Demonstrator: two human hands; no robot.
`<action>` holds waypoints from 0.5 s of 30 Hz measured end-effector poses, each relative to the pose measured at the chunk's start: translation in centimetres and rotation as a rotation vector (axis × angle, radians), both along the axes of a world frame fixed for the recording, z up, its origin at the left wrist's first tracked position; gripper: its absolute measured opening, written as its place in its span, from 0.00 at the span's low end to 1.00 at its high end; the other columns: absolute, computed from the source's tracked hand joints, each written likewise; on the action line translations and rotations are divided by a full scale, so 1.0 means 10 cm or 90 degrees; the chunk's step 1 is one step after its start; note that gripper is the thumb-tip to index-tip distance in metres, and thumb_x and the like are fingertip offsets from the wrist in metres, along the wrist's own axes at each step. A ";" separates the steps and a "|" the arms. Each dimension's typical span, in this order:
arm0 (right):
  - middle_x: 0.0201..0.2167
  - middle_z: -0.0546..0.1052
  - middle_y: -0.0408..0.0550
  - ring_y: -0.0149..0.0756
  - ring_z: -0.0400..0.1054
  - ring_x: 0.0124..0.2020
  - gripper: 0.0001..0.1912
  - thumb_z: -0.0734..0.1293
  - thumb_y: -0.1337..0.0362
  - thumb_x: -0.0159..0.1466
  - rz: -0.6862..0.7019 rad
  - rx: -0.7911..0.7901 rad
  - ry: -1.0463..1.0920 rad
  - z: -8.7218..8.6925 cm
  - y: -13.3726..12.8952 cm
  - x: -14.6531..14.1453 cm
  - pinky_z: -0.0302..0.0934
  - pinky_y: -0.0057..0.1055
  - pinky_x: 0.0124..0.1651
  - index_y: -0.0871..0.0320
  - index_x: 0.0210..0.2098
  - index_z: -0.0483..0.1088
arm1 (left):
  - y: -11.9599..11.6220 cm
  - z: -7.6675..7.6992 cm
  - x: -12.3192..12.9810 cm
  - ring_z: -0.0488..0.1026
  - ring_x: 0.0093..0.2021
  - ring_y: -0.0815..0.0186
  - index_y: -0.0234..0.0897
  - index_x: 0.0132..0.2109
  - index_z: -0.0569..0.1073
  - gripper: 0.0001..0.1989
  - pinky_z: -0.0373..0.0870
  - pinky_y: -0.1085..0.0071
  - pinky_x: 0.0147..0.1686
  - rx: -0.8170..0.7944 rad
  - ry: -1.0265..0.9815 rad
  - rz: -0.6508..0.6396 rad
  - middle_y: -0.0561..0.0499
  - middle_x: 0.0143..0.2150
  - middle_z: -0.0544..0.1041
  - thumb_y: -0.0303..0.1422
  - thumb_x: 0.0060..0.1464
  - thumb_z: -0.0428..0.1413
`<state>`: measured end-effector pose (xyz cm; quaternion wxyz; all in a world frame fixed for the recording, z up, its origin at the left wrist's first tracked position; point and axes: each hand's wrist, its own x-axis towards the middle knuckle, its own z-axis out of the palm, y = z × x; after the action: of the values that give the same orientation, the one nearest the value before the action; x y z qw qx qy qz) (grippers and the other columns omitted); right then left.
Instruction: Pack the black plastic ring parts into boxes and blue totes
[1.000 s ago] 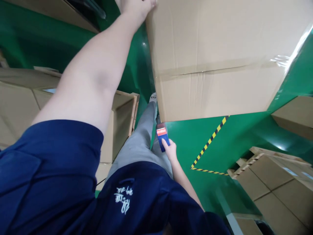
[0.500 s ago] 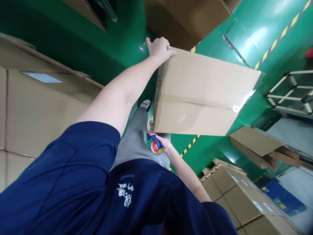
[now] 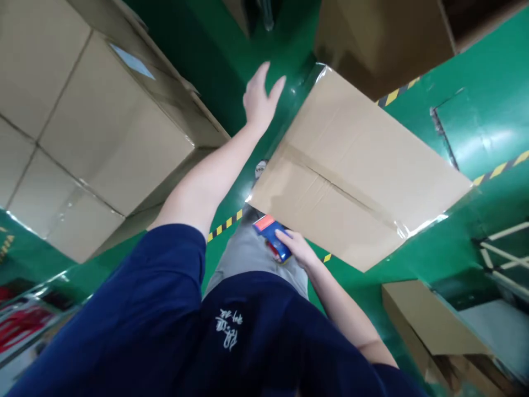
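Observation:
A large cardboard box (image 3: 363,171) stands in front of me, with clear tape along its middle seam and shiny tape at its corners. Off the box's left edge, my left hand (image 3: 261,99) hovers with thumb and fingers apart, holding nothing. Close to my legs, my right hand (image 3: 298,248) is wrapped round a blue and red tape dispenser (image 3: 273,237), just below the box's near edge. The dispenser's tape roll is mostly turned out of sight.
Stacked cartons (image 3: 95,132) rise on the left. A brown box (image 3: 380,44) stands beyond the taped one, and an opened carton (image 3: 430,325) lies at lower right beside a pipe frame (image 3: 506,256). Yellow-black tape (image 3: 225,225) marks the green floor.
My left hand has let go of the box's upper left corner and opened. The box appears turned clockwise in view, and the dispenser has rotated in my right hand.

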<state>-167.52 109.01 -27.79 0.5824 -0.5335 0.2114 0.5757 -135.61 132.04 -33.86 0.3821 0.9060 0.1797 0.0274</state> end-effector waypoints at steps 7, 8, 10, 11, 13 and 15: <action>0.34 0.75 0.59 0.49 0.69 0.39 0.15 0.61 0.56 0.71 0.468 -0.317 -0.851 -0.41 -0.60 1.03 0.63 0.44 0.48 0.60 0.37 0.70 | 0.15 0.15 -2.88 0.77 0.43 0.65 0.36 0.33 0.75 0.04 0.71 0.67 0.55 -0.195 0.075 0.636 0.51 0.36 0.78 0.25 0.56 0.62; 0.37 0.76 0.60 0.50 0.69 0.42 0.13 0.61 0.58 0.71 0.522 -0.308 -0.902 -0.46 -0.57 1.11 0.62 0.44 0.50 0.60 0.36 0.70 | -0.03 0.12 -3.13 0.78 0.42 0.64 0.35 0.34 0.75 0.04 0.73 0.65 0.54 -0.223 0.088 0.682 0.50 0.34 0.78 0.26 0.55 0.62; 0.39 0.75 0.62 0.51 0.67 0.44 0.12 0.61 0.59 0.71 0.585 -0.308 -0.961 -0.44 -0.53 1.20 0.61 0.45 0.51 0.61 0.37 0.71 | -0.38 0.05 -3.42 0.79 0.39 0.61 0.34 0.36 0.75 0.05 0.77 0.61 0.50 -0.294 0.106 0.735 0.47 0.34 0.80 0.31 0.54 0.63; 0.40 0.75 0.62 0.51 0.67 0.45 0.13 0.62 0.58 0.72 0.596 -0.302 -0.978 -0.38 -0.53 1.25 0.61 0.44 0.51 0.61 0.38 0.71 | -0.54 0.00 -3.47 0.80 0.40 0.59 0.34 0.37 0.76 0.07 0.78 0.59 0.50 -0.328 0.105 0.751 0.45 0.35 0.81 0.33 0.54 0.64; 0.41 0.75 0.60 0.48 0.67 0.44 0.14 0.62 0.56 0.73 0.586 -0.279 -1.001 -0.22 -0.58 1.46 0.62 0.42 0.51 0.60 0.40 0.72 | -0.75 -0.09 -3.43 0.81 0.46 0.57 0.35 0.41 0.78 0.10 0.77 0.57 0.54 -0.402 0.086 0.801 0.43 0.41 0.83 0.35 0.53 0.65; 0.43 0.76 0.58 0.45 0.68 0.45 0.16 0.59 0.56 0.75 0.528 -0.279 -1.024 -0.11 -0.59 1.91 0.62 0.40 0.52 0.59 0.43 0.73 | -0.85 -0.17 -3.32 0.80 0.53 0.55 0.37 0.45 0.79 0.13 0.73 0.56 0.61 -0.463 0.056 0.861 0.43 0.48 0.83 0.36 0.53 0.65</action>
<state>-148.45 103.06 -28.92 0.1880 -0.9031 -0.3591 0.1420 -168.79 123.55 -35.55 0.5490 0.4166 0.7072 0.1580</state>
